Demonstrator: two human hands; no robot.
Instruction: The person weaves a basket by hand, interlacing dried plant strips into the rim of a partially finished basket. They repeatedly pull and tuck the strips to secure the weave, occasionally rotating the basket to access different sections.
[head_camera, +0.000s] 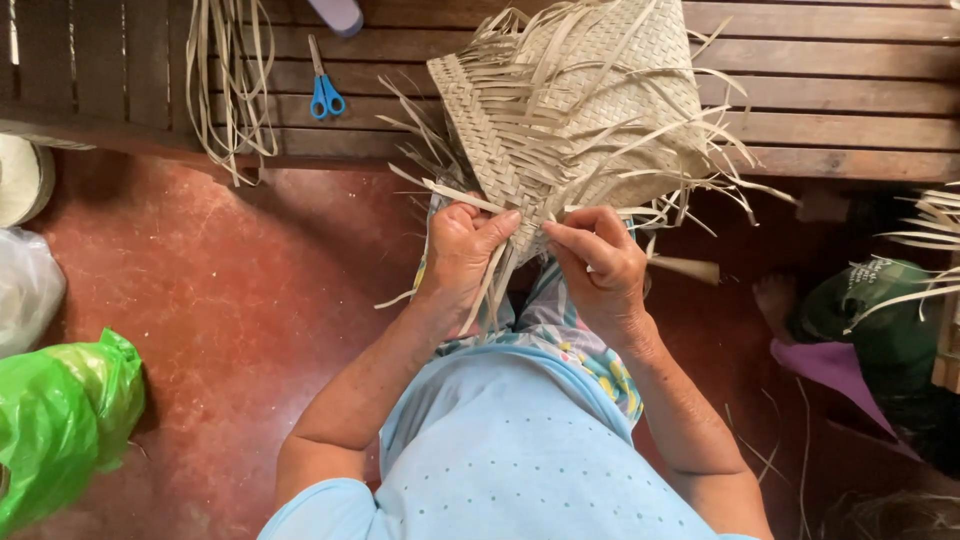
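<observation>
1. Hands meet at the lower corner of a half-woven palm-leaf basket (575, 95), which rests over the person's lap and leans against the wooden bench (830, 80).
2. Left hand (462, 252) curls shut around the woven edge, thumb pressed over several loose strips (490, 285) that trail below the fist.
3. Right hand (603, 262) pinches one strip between thumb and forefinger, other fingers folded in, just beside the left.
4. Blue-handled scissors (324, 90) lie on the bench, well apart, near a hanging bundle of strips (232, 85).
5. Green plastic bag (62, 420) sits on the red floor (250, 300), lower left.
</observation>
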